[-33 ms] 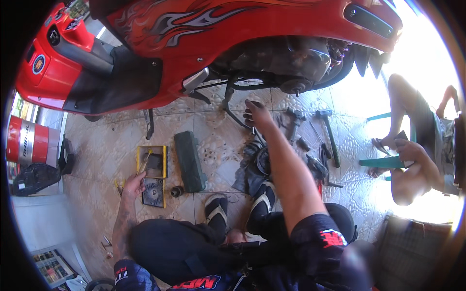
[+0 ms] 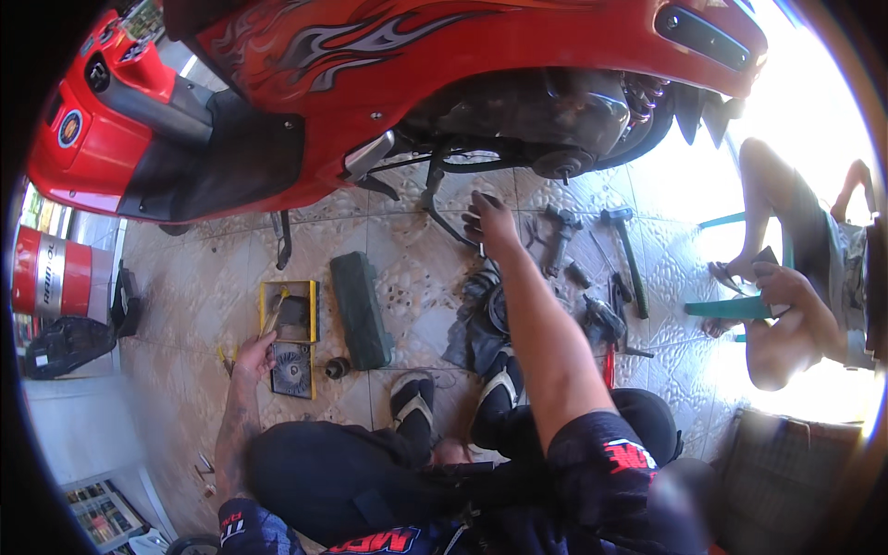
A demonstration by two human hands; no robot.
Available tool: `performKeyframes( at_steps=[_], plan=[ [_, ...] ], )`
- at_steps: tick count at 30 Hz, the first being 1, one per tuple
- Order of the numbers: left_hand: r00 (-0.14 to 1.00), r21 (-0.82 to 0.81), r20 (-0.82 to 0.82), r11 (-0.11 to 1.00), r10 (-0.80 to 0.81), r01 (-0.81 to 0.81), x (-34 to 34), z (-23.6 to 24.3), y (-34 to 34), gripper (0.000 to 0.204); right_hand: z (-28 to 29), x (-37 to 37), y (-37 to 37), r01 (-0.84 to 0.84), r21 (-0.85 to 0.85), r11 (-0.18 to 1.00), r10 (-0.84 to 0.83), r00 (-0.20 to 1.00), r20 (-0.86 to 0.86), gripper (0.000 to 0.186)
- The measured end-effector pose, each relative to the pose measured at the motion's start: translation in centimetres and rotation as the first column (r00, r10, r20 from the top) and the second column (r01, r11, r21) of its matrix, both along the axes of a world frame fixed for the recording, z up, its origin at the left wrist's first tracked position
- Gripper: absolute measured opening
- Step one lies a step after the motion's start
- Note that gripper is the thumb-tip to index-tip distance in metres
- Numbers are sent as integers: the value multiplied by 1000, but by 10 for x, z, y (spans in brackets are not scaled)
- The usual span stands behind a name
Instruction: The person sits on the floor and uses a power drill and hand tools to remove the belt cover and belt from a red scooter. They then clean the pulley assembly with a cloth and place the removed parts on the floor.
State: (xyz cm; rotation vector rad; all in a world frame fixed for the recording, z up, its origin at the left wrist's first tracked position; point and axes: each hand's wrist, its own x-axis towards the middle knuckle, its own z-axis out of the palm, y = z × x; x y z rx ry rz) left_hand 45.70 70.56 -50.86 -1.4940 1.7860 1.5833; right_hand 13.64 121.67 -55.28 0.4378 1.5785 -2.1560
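Note:
My left hand (image 2: 254, 356) grips a thin pale-yellow tool (image 2: 270, 321) at a yellow-edged open box (image 2: 314, 298), which has a round finned part (image 2: 293, 368) in its lower half. My right hand (image 2: 490, 222) reaches out beneath the red scooter (image 2: 351, 55), its fingers bent and apart above the black stand (image 2: 444, 217); whether it touches that stand is unclear. A dark green case (image 2: 361, 310) lies between my hands. Under my right forearm is a dark cloth (image 2: 467, 338) with a round part on it, partly hidden by the arm.
A hammer (image 2: 627, 259), a power tool (image 2: 601, 324) and other tools lie to the right. A person (image 2: 782, 296) sits at far right by a green plastic seat (image 2: 712, 308). A red drum (image 2: 79, 277) and a white cabinet (image 2: 65, 416) line the left side.
The scene is almost the same. My right arm and the view have shifted very slightly.

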Motion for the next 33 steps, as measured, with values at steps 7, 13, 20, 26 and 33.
performKeyframes(
  at_steps=[7,13,20,26,33],
  plan=[
    [999,10,-24,1000,24,-24,-6,-23,-3,27,36,-31,64,891,-226,393,-902,421,90,60],
    [999,57,-26,998,38,-37,-13,-40,-4,27,95,-46,107,690,-295,661,-723,691,-5,36],
    [999,26,-23,999,40,-39,-23,-47,8,25,80,-53,119,553,-443,706,-625,780,-21,29],
    [1000,50,-9,999,3,-2,-25,-46,8,21,64,-78,143,544,-641,542,-542,809,229,25],
    [998,69,17,996,56,-57,-25,-47,7,20,30,-97,150,598,-549,584,-574,782,242,19]
  ],
)
